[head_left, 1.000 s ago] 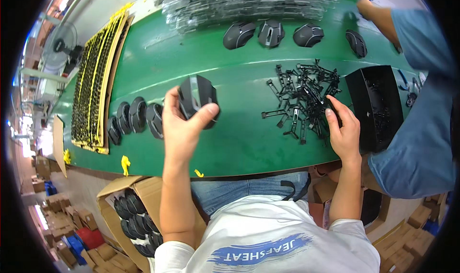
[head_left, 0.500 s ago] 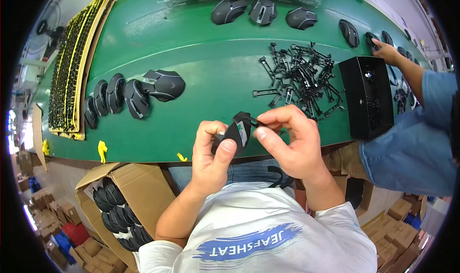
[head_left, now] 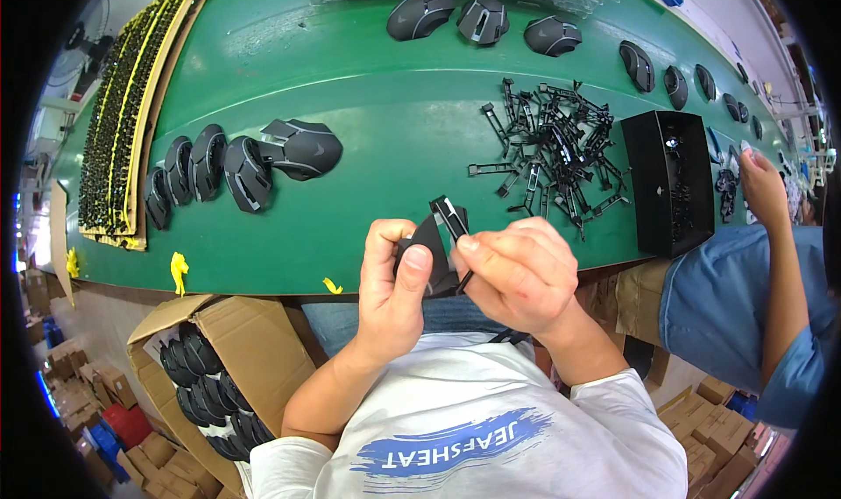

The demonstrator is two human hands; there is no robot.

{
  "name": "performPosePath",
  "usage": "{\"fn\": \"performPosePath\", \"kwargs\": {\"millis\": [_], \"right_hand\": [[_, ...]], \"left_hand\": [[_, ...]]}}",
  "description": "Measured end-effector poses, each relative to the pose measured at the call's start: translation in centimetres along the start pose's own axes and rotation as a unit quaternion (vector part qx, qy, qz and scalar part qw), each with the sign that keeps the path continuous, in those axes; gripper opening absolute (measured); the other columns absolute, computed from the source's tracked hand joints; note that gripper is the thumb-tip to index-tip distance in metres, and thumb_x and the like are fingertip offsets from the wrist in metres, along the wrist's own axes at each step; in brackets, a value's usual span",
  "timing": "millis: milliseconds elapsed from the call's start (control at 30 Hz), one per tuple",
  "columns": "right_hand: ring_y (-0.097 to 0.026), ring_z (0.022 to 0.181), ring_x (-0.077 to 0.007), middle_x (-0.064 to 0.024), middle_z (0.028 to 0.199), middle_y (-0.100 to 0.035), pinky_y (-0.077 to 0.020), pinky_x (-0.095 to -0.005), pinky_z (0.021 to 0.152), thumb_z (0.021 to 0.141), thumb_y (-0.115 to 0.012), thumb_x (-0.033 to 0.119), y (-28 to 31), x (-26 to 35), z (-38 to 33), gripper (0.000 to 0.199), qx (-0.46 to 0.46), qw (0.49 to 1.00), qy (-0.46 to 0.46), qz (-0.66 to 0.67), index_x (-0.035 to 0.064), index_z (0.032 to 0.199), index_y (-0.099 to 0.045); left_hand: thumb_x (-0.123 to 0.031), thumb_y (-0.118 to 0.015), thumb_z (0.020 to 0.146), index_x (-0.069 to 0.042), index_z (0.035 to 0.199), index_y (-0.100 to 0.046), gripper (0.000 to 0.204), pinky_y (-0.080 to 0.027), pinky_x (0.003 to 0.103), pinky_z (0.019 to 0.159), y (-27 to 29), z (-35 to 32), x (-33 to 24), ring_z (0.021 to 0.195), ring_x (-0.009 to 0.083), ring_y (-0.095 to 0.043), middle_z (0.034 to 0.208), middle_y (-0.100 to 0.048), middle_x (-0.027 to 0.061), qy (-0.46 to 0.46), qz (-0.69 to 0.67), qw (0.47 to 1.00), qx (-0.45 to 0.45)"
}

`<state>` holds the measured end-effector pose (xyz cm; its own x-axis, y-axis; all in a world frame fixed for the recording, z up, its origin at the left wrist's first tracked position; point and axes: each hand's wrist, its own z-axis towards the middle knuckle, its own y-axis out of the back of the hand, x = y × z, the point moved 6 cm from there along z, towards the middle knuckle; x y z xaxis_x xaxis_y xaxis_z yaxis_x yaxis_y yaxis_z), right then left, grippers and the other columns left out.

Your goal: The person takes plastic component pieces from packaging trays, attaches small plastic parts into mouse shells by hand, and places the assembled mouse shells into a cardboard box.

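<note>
Mouse shell held close to the person's body.
The left hand is wrapped tight around it; the right hand, just beside, pinches a thin black clip against its top.

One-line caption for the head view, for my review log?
Left hand holds a black mouse shell while right hand fits a black plastic clip above the green table.

A long green bench fills my upper frame; brown cardboard boxes crowd the floor at lower left.
</note>
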<state>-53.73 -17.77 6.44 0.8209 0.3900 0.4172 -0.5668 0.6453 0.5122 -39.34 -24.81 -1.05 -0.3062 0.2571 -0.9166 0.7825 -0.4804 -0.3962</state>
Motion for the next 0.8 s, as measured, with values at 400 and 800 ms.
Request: {"fn": "performPosePath", "kwargs": {"millis": [400, 800], "right_hand": [[-0.068, 0.073, -0.0181, -0.0008, 0.089, -0.072, -0.0534, -0.033, 0.067, 0.072, -0.088, -0.001, -0.8, 0.1, -1.4, 0.041, 0.013, 1.0, -0.021, 0.016, 0.0079, 0.11, -0.076], [-0.063, 0.089, -0.0242, -0.004, 0.101, -0.067, -0.0487, -0.0403, 0.089, 0.082, -0.085, 0.013, -1.0, 0.2, -4.0, 0.04, 0.093, 0.978, -0.147, 0.111, 0.0097, 0.121, -0.079]], "left_hand": [[-0.03, -0.054, 0.114, -0.008, 0.115, -0.054, 0.022, -0.042, 0.02, 0.077, 0.1, 0.0, 0.4, 0.086, 0.0021, -0.047, 0.098, -0.056, -0.0041, 0.052, -0.055, 0.996, -0.039], [-0.028, -0.047, 0.116, -0.006, 0.12, -0.054, 0.024, -0.055, 0.034, 0.094, 0.1, -0.2, 1.3, 0.101, 0.0151, -0.066, 0.111, -0.067, 0.0093, 0.063, -0.152, 0.986, -0.019]]}}
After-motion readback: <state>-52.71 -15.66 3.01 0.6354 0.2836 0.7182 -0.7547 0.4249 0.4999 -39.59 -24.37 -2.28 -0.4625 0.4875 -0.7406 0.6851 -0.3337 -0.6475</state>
